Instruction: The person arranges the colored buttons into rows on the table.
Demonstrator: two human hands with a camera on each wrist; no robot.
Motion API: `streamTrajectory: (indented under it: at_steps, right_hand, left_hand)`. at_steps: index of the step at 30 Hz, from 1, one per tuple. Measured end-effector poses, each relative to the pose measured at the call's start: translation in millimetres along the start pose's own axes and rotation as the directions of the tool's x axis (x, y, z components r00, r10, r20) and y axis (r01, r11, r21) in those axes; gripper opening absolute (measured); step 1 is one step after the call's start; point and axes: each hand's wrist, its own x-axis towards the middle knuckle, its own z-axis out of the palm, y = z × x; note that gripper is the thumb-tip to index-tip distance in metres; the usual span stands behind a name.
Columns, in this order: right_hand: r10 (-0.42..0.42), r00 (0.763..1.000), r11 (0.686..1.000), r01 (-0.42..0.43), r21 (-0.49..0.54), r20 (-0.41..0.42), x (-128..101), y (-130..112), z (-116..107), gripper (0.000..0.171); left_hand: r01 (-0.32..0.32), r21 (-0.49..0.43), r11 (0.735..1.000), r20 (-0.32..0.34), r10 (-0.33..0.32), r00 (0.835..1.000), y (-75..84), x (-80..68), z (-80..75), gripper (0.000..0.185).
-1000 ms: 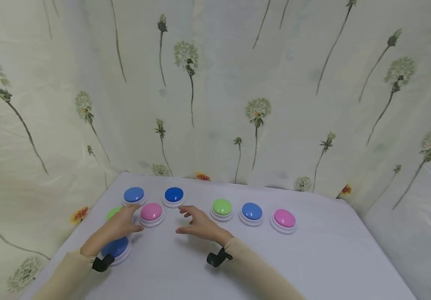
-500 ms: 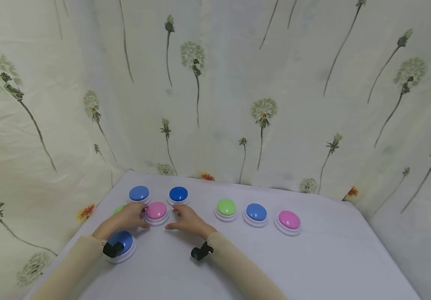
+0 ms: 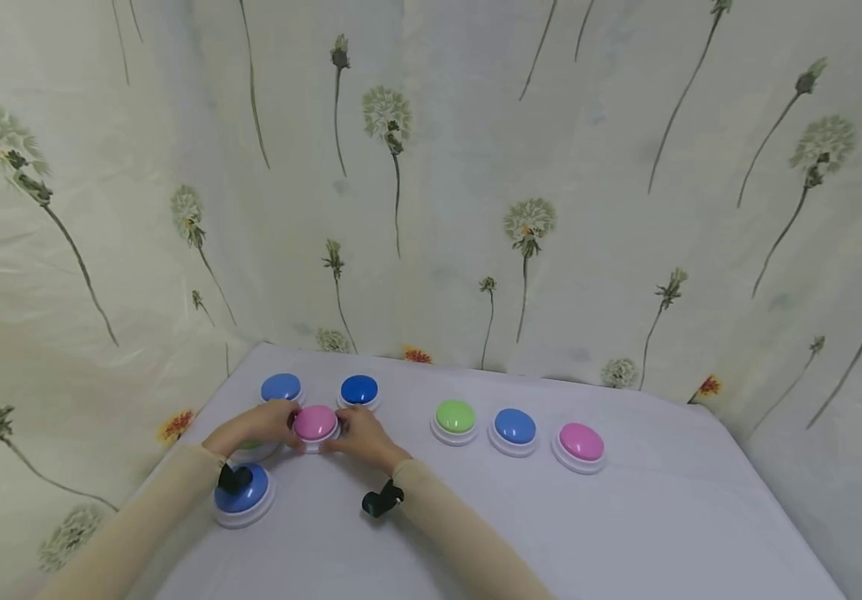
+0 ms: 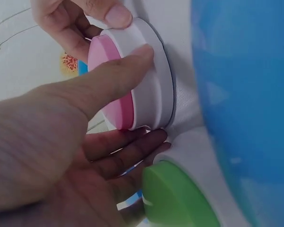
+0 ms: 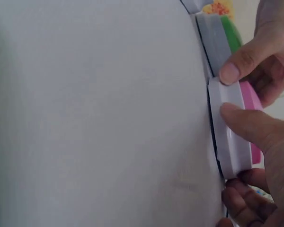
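Both your left hand (image 3: 262, 424) and right hand (image 3: 368, 438) pinch the pink button (image 3: 315, 422) on the desk (image 3: 491, 517), beside the green button (image 4: 176, 196); pulling unevenly could tilt it, and the left, crowded, could bump its neighbour.

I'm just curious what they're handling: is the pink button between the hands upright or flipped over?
Upright: the pink button has its dome on top and its white base underneath.

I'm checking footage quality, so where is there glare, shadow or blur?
Head view: small highlights on the dark blue button, soft shadow beside the right sleeve; left wrist view: the large blue shape looks soft; right wrist view: faint shadow on the tabletop near the pink button.
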Motion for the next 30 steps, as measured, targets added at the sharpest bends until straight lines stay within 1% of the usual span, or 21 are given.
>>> streamTrajectory:
  at_steps: [3,8,15,21,25,27,30]
  right_hand:
    - [-0.013,1.000,1.000,0.013,0.008,-0.025,0.5,-2.1,-0.4,0.049]
    - [-0.021,0.999,0.998,0.023,0.054,-0.031,-0.2,-3.4,-2.2,0.047]
    - [0.035,0.999,0.996,-0.034,0.082,-0.015,-0.5,-0.8,-1.0,0.051]
    - [0.056,0.998,0.995,-0.054,0.083,-0.021,-3.0,-3.2,-4.4,0.056]
    - [0.079,0.996,0.992,-0.075,0.103,-0.031,-8.5,-8.8,-12.1,0.062]
    - [0.081,0.996,0.991,-0.077,0.107,-0.040,-12.2,-11.5,-17.3,0.065]
    - [0.063,0.996,0.992,-0.055,0.112,-0.065,-18.7,-16.3,-27.2,0.067]
  left_hand:
    - [-0.033,0.000,0.999,-0.010,0.033,0.999,-1.1,0.5,-1.0,0.053]
    - [-0.073,-0.012,0.997,-0.033,0.073,0.997,-3.3,1.1,-1.2,0.047]
    - [-0.037,-0.059,0.998,-0.031,0.035,0.999,-5.2,3.5,0.0,0.050]
    - [-0.043,-0.046,0.998,-0.045,0.041,0.998,-6.2,3.9,0.1,0.052]
    - [-0.049,-0.061,0.997,-0.060,0.045,0.997,-0.1,-1.2,-3.0,0.057]
    - [-0.076,-0.060,0.995,-0.076,0.071,0.995,4.3,-5.6,-5.9,0.059]
    - [-0.126,-0.076,0.989,-0.112,0.117,0.987,12.4,-13.9,-10.9,0.059]
